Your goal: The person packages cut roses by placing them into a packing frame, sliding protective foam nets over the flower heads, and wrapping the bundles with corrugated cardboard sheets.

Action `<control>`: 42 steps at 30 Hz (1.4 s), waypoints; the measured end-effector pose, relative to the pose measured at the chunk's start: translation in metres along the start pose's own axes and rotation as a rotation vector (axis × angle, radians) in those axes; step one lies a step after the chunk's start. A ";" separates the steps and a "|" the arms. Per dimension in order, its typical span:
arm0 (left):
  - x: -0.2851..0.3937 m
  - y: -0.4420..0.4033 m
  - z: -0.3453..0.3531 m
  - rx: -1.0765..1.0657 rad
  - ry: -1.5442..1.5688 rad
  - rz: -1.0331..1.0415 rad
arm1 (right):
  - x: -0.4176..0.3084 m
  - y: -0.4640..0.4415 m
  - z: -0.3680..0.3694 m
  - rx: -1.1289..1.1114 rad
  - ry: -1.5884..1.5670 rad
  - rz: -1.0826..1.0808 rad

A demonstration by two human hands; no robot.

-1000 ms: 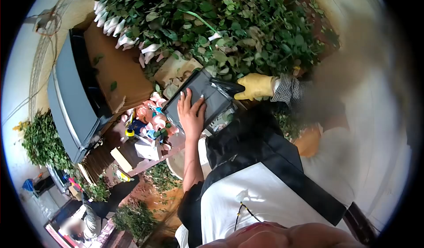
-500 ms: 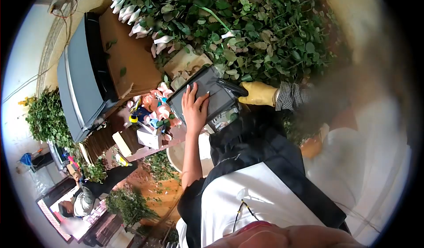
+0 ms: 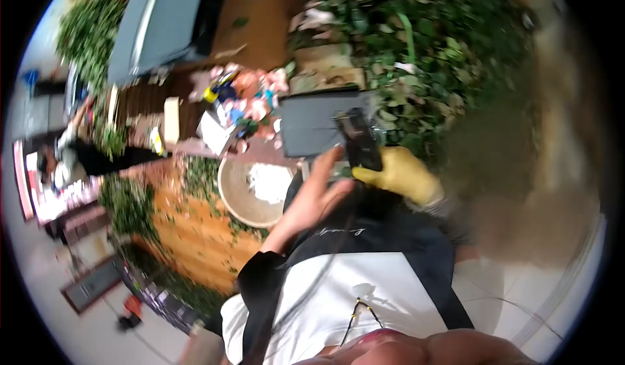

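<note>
My right hand (image 3: 405, 177), in a yellow glove, is closed on a black handheld tool (image 3: 359, 138); its exact kind is unclear. The tool overlaps the right side of a dark flat panel (image 3: 303, 127) on the work surface. Just below the panel, near my apron, my bare left hand (image 3: 312, 199) has its fingers apart and nothing in it. Motion blurs both hands. To the right of the panel lies a large pile of leafy stems (image 3: 423, 98).
A pale round bucket (image 3: 228, 199) holding white material stands left of my left hand. Pink petals (image 3: 257, 88) and a white box (image 3: 213, 133) lie beside the panel. A cardboard box (image 3: 254, 23) is at the top. Another person (image 3: 71, 163) is at far left.
My view has turned, shifting the surroundings. My left hand has lifted off the dark panel and come toward my body. My gloved hand is lower, and the black tool points more upward.
</note>
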State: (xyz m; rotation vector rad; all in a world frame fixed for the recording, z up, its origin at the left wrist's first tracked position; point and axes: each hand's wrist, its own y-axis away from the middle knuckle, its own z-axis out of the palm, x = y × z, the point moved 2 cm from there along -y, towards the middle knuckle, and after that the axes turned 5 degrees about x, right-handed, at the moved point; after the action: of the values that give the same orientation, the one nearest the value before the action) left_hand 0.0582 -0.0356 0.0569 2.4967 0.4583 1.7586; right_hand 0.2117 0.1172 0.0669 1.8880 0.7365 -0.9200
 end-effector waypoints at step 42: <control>-0.295 0.079 -0.151 0.779 -0.335 -0.110 | -0.088 -0.163 0.079 0.229 -0.290 0.244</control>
State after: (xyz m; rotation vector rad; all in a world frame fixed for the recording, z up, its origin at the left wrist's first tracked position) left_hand -0.1560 -0.2102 -0.1427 3.0669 1.4373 1.2159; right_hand 0.0128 0.1058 0.0396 1.9319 0.2287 -1.1253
